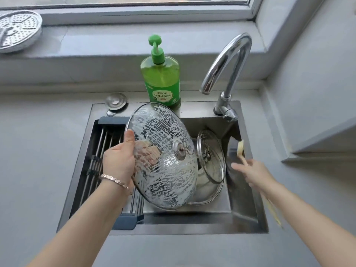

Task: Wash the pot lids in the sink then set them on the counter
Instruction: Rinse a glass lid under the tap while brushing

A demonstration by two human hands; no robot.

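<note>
Over the sink [243, 206], left grip [119, 160] clasps soapy lid [166, 176] by its rim; right grip [252, 174], blurred, holds brush [240, 149]; bottle [161, 81] label reads 柠檬洗洁精.

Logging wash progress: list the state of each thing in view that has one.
Large glass lid, soapy, tilted, gripped by left hand.
Small glass lid, leaning in the sink.
Faucet, no water running.
Soap bottle, upright, nearly full.
Right hand, at the brush, grip blurred.
</note>
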